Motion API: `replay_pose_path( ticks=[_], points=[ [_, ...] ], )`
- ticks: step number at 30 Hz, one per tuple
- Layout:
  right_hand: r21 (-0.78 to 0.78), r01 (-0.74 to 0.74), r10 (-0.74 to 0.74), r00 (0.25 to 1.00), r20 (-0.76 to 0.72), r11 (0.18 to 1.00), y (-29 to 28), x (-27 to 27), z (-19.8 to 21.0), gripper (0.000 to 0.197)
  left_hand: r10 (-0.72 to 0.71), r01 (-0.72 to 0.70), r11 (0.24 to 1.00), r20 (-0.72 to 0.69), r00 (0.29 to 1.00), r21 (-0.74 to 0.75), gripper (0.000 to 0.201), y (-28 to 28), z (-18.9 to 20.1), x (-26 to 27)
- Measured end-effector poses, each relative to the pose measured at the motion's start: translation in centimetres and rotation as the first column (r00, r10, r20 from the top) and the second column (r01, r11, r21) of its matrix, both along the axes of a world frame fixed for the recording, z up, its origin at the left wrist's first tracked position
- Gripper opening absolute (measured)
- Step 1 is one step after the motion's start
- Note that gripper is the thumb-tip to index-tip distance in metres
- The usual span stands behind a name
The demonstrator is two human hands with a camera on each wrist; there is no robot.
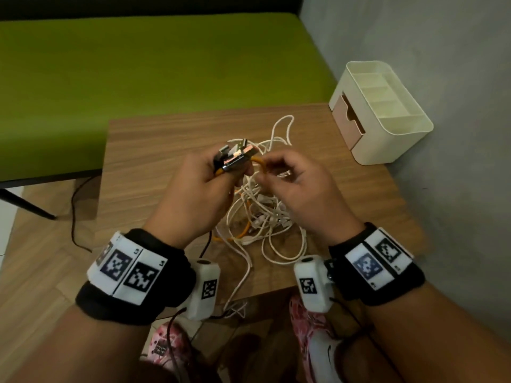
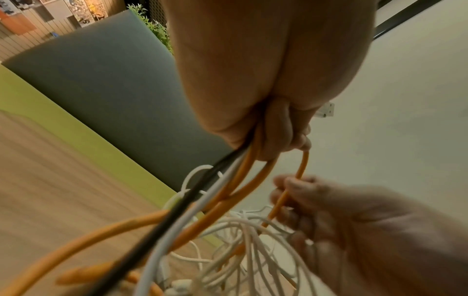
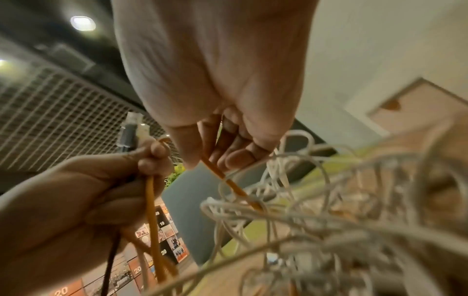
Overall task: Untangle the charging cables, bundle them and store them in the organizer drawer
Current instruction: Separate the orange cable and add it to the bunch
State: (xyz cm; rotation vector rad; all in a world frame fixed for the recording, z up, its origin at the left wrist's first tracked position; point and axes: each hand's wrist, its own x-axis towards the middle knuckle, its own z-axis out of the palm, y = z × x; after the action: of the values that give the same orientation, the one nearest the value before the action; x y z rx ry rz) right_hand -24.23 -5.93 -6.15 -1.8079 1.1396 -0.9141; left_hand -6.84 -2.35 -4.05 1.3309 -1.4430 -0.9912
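the left hand (image 1: 199,186) grips several plug ends; the right hand (image 1: 297,186) pinches the orange cable (image 2: 288,194) above the white cable tangle (image 1: 265,217) on the wooden table (image 1: 154,150). cables look light and limp; hold near plugs.

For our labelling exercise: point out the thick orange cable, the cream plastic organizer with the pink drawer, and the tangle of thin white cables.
thick orange cable (image 2: 222,198), left wrist view, curved stretch below the fist.
cream plastic organizer (image 1: 398,145), head view, front outer wall.
tangle of thin white cables (image 1: 272,217), head view, knotted middle.
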Motion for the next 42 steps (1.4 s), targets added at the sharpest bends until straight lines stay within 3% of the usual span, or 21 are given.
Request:
replay_pose_path(
  ticks=[4, 7, 9, 11, 12, 15, 17, 19, 21, 23, 25, 29, 32, 34, 37, 42],
  points=[
    [0.182, -0.027, 0.048, 0.993, -0.112, 0.983, -0.6, 0.3, -1.7, 0.014, -0.014, 0.024, 0.999, -0.333, 0.943, 0.026, 0.020, 0.3, 0.4, 0.1],
    [0.093, -0.020, 0.038, 0.980, -0.195, 0.995, -1.1, -0.1, -2.2, 0.016, 0.024, 0.003, 0.998, -0.446, 0.895, 0.059, 0.027, 0.3, 0.6, 1.2],
    [-0.042, 0.023, -0.028, 0.994, -0.104, 0.999, -1.0, -0.2, -2.3, 0.016, 0.069, -0.045, 0.996, -0.353, 0.933, 0.075, 0.028, 0.3, 0.7, 1.7],
    [-0.131, 0.102, -0.104, 0.995, -0.008, 0.986, -0.8, -0.3, -1.9, 0.015, 0.113, -0.109, 0.991, -0.053, 0.992, 0.079, 0.029, 0.0, 0.3, 2.4],
    [-0.179, 0.148, -0.146, 0.989, 0.023, 0.973, -0.8, -0.4, -1.8, 0.016, 0.117, -0.130, 0.987, 0.131, 0.984, 0.093, 0.028, -0.2, 0.0, 2.8],
    [-0.304, 0.216, -0.211, 0.976, 0.051, 0.928, -1.3, -0.7, -1.7, 0.015, 0.119, -0.197, 0.970, 0.424, 0.898, 0.146, 0.025, -0.4, -0.9, 3.4],
    [-0.368, 0.168, -0.190, 0.981, -0.024, 0.914, -1.4, -0.6, -2.1, 0.014, 0.209, -0.257, 0.966, 0.539, 0.816, 0.015, 0.022, -0.1, -0.7, 2.9],
    [-0.419, 0.089, -0.155, 0.980, -0.126, 0.904, -1.3, -0.4, -2.6, 0.012, 0.311, -0.244, 0.950, 0.529, 0.790, -0.195, 0.022, 0.2, 0.2, 2.1],
    [-0.427, 0.034, -0.119, 0.978, -0.173, 0.903, -1.2, -0.4, -3.0, 0.012, 0.294, -0.164, 0.937, 0.443, 0.847, -0.309, 0.022, 0.2, 0.4, 1.5],
    [-0.439, 0.002, -0.105, 0.972, -0.210, 0.898, -1.1, -0.3, -3.1, 0.012, 0.211, -0.087, 0.955, 0.439, 0.873, -0.284, 0.037, -0.1, -0.3, 1.0],
    [-0.448, -0.028, -0.109, 0.955, -0.276, 0.894, -1.0, -0.2, -3.4, 0.011, 0.176, -0.060, 0.971, 0.523, 0.834, -0.231, 0.042, -0.2, -0.9, 0.6],
    [-0.412, -0.062, -0.103, 0.924, -0.368, 0.909, -1.0, 0.0, -3.7, 0.014, 0.295, -0.173, 0.946, 0.507, 0.810, -0.274, 0.039, -0.2, -0.6, 1.6],
    [-0.369, -0.086, -0.103, 0.880, -0.464, 0.926, -1.2, -0.1, -3.8, 0.018, 0.298, -0.130, 0.921, 0.448, 0.843, -0.368, 0.041, 0.4, 0.2, 0.8],
    [-0.326, -0.071, -0.106, 0.863, -0.494, 0.943, -1.1, 0.1, -3.7, 0.018, 0.182, -0.033, 0.946, 0.443, 0.878, -0.323, 0.042, 0.8, 0.1, -0.8],
    [-0.317, -0.015, -0.108, 0.924, -0.366, 0.948, -0.7, 0.3, -3.4, 0.016, 0.007, 0.065, 0.987, 0.451, 0.892, -0.145, 0.045, 0.6, -1.0, -2.1],
    [-0.378, -0.025, -0.080, 0.963, -0.258, 0.925, -0.6, 0.3, -2.8, 0.012, 0.000, 0.010, 1.000, 0.528, 0.849, -0.017, 0.022, -0.9, -2.4, -1.0]
  ],
)
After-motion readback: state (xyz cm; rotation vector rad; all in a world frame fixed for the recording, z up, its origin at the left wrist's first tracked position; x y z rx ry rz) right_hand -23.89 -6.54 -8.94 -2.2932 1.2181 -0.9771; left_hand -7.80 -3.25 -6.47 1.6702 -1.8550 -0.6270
